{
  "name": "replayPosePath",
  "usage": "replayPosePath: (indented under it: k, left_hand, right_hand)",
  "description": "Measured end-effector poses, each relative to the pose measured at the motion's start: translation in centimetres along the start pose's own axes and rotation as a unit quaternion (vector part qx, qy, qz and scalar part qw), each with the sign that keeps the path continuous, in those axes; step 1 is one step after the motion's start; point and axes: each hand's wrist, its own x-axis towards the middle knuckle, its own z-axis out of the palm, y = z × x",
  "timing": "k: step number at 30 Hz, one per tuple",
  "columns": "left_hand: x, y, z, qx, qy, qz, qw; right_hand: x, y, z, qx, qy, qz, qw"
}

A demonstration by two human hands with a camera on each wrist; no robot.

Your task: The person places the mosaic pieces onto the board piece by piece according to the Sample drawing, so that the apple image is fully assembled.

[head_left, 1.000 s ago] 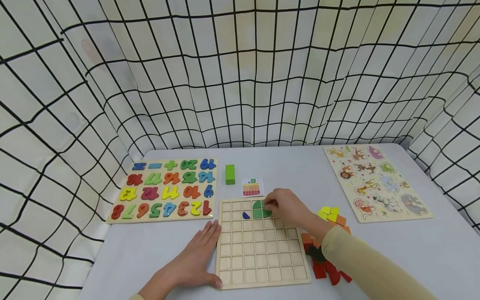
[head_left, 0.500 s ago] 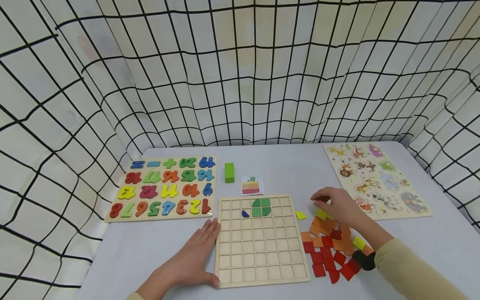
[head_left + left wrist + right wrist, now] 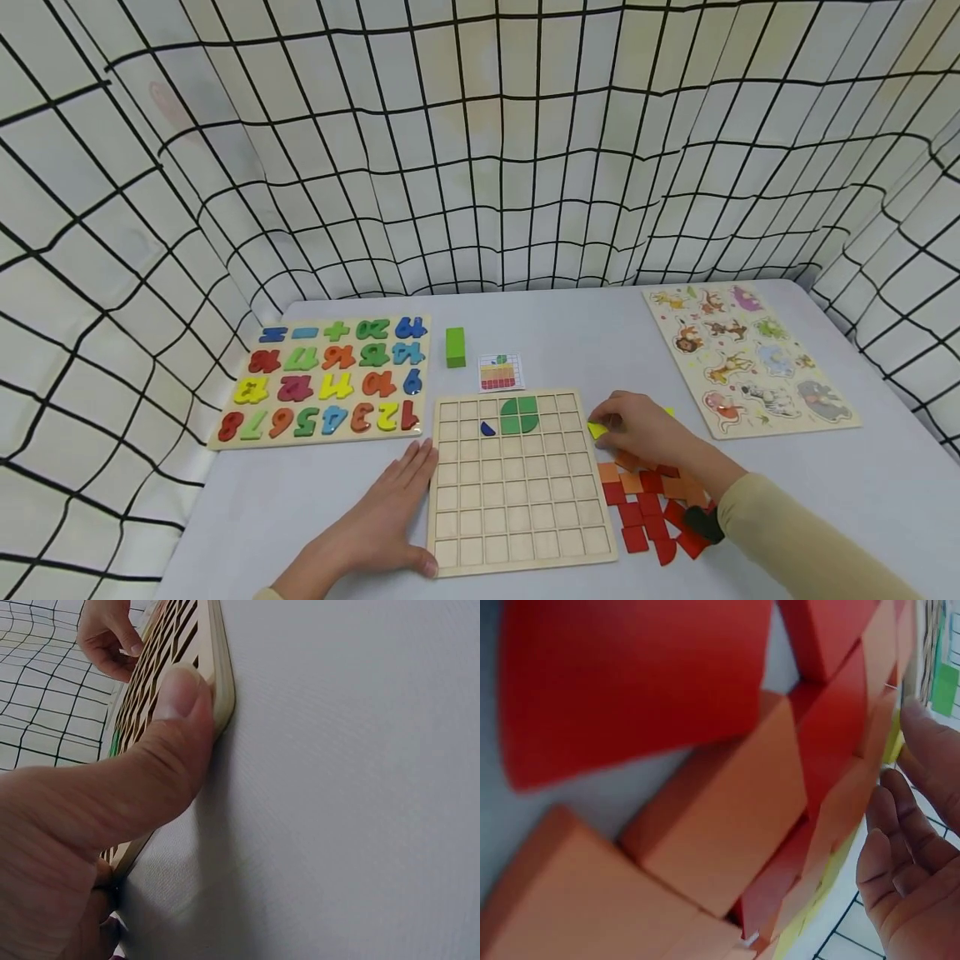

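Observation:
A square wooden grid board [image 3: 522, 521] lies on the table. My left hand [image 3: 378, 517] rests along its left edge with fingers straight; the thumb [image 3: 180, 694] touches the board's near corner in the left wrist view. Green tiles [image 3: 519, 415] and a small blue tile [image 3: 487, 427] sit in upper cells. Just off the board's right edge, my right hand [image 3: 641, 429] pinches a yellow quarter-circle tile [image 3: 597, 430] between thumb and fingertips. Under the right forearm spread red tiles [image 3: 634, 539] and orange tiles [image 3: 609, 472], partly hidden by the hand and wrist.
A small card with a printed tile pattern [image 3: 500, 372] lies above the board, next to a green block [image 3: 455, 347]. A number puzzle [image 3: 322, 379] is at the left, an animal puzzle [image 3: 750, 358] at the right. Black netting [image 3: 480, 158] surrounds the table.
My right hand has gone from the green tiles on the board out to the right over the loose pile, then back left to the yellow quarter-circle tile. The left hand has stayed put.

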Motion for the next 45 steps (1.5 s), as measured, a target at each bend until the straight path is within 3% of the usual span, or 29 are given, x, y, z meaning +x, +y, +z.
replayPosePath:
  k: [7, 12, 25, 33, 41, 45]
  left_hand:
    - [0.1, -0.1, 0.1, 0.003, -0.001, -0.003, 1.0]
    - [0.1, 0.0, 0.1, 0.003, 0.001, 0.001, 1.0]
    - [0.0, -0.1, 0.1, -0.002, -0.003, -0.004, 1.0]
    - [0.1, -0.2, 0.2, 0.003, 0.003, 0.001, 1.0]
    - [-0.4, -0.1, -0.1, 0.004, 0.003, 0.003, 1.0]
    - [-0.4, -0.1, 0.1, 0.004, 0.006, 0.01, 0.9999]
  right_hand:
    - [0.1, -0.9, 0.4, -0.027, 0.006, 0.011, 0.9995]
    - [-0.2, -0.7, 0.4, -0.014, 0.012, 0.029, 0.9994]
    - [-0.3, -0.4, 0.3, -0.02, -0.003, -0.004, 0.9998]
    - [0.6, -2.0, -0.4, -0.001, 0.005, 0.023, 0.9997]
    - [3.5, -7.2, 1.8, 0.085, -0.019, -0.087, 0.9924]
    - [5.1, -10.0, 3.6, 0.089, -0.044, -0.128, 0.9868]
